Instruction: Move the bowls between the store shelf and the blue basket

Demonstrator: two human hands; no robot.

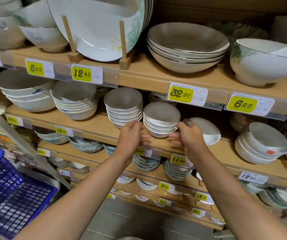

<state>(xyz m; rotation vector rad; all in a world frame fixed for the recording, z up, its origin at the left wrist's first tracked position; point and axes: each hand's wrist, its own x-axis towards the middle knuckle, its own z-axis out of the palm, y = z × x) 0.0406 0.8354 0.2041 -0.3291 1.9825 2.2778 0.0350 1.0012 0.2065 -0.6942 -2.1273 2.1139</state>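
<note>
Centre frame, second board of the store shelf (87, 122): one stack of small bowls (161, 120), four nested, white outside, grey inside, standing near the front edge.

- Left hand (130, 134): fingers curled just beside the stack's left side. Blur hides whether they touch it, so I cannot tell if it grips.
- Right hand (189, 135): thumb at the rim and fingers curled under the foot on the stack's right side, holding it.
- Neighbouring stack (123, 108), just left of the first: about six like bowls, nested.
- Centre left of the same board: two further stacks of wider white bowls.
- Upper centre, top board: large plate (96, 28) upright in a wooden stand (124, 61). To its right are three nested wide bowls (186, 47).
- Shelf edges: yellow price tags (180, 94).
- Lower left of frame: blue basket (9, 196), plastic mesh, well apart from the hands. Its contents are blurred and cannot be told.
</note>
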